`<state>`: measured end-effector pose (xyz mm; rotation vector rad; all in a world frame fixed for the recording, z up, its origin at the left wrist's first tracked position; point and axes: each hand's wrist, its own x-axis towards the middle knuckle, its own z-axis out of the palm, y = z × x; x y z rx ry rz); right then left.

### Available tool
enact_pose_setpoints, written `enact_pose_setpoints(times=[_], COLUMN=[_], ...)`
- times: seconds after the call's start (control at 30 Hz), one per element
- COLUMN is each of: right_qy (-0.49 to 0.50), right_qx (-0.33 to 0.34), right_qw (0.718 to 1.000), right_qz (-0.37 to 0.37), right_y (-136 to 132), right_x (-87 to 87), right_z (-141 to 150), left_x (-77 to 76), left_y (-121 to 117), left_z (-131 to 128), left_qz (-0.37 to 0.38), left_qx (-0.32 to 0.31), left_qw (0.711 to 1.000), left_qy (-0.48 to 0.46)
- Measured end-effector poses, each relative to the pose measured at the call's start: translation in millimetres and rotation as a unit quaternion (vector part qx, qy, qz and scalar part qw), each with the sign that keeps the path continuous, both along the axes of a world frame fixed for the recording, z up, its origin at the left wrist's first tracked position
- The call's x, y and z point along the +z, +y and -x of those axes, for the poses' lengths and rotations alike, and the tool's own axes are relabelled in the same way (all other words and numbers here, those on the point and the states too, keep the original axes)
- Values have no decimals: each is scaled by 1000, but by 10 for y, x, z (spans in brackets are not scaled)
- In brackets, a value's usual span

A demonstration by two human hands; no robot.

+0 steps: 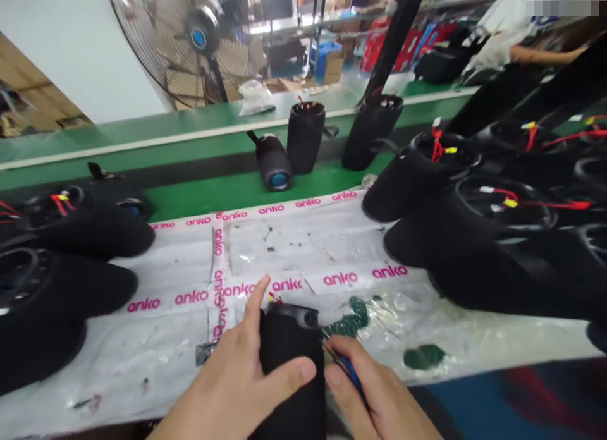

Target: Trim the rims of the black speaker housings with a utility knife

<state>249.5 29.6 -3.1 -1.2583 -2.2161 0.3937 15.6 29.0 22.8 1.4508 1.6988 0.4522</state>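
A black cloth-covered speaker housing [294, 351] is at the front of the bench, its top tilted away from me. My left hand [246, 364] grips its left side, the thumb lying across the near face and the index finger stretched up past the rim. Red and yellow wire ends show at that rim. To the right of the housing, my right hand [365, 383] is closed round a slim dark tool with a blue handle [349, 370]. The tool's tip is close to the housing's right side; its exact kind is too blurred to tell.
Speaker housings with red wires crowd the right [474, 219] and the left [71, 275]. Two more upright housings [306, 136] and a smaller speaker [275, 162] stand behind. White "anko" film [303, 263] covers the bench. A fan [199, 38] and another person's arm [545, 54] are beyond.
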Motion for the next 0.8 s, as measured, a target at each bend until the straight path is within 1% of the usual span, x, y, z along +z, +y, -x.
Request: enact_pose_setpoints(times=[0.07, 0.13, 0.17, 0.23, 0.3, 0.33, 0.37, 0.43, 0.5, 0.57, 0.6, 0.63, 0.7, 0.8], right_qy=[-23, -56, -75, -109, -126, -131, -136, -156, -178, -186, -185, -182, -177, -175], right_qx=[11, 24, 29, 33, 33, 34, 35, 41, 50, 57, 60, 60, 60, 62], right_qw=[1000, 998, 996, 993, 990, 989, 988, 986, 982, 981, 981, 981, 982, 983], right_qz=[-5, -15, -22, -39, -55, -60, -61, -50, -31, -8, -1, 2, -2, -16], right_y=[51, 104, 133, 189, 239, 258, 270, 273, 253, 227, 219, 215, 222, 248], right_x=[34, 60, 78, 128, 180, 200, 213, 215, 193, 163, 151, 143, 139, 148], right_z=[-8, -12, -11, -4, 1, 0, -5, -21, -38, -46, -46, -43, -35, -28], left_x=[22, 41, 47, 54, 56, 57, 57, 60, 62, 60, 57, 53, 45, 37], left_y=[39, 60, 62, 59, 49, 40, 28, -6, -41, -54, -47, -32, 16, 84], left_z=[-49, -82, -88, -82, -65, -59, -57, -68, -94, -118, -123, -121, -96, -36], left_qz=[0, -37, -73, -168, -257, -281, -286, -270, -258, -287, -311, -329, -338, -281], left_qx=[-36, -68, -83, -103, -117, -123, -125, -112, -65, -18, -11, -19, -75, -160], left_qw=[999, 990, 980, 945, 908, 897, 895, 907, 918, 912, 906, 903, 908, 928], left_qy=[36, 115, 166, 260, 310, 318, 319, 304, 293, 292, 288, 277, 237, 187])
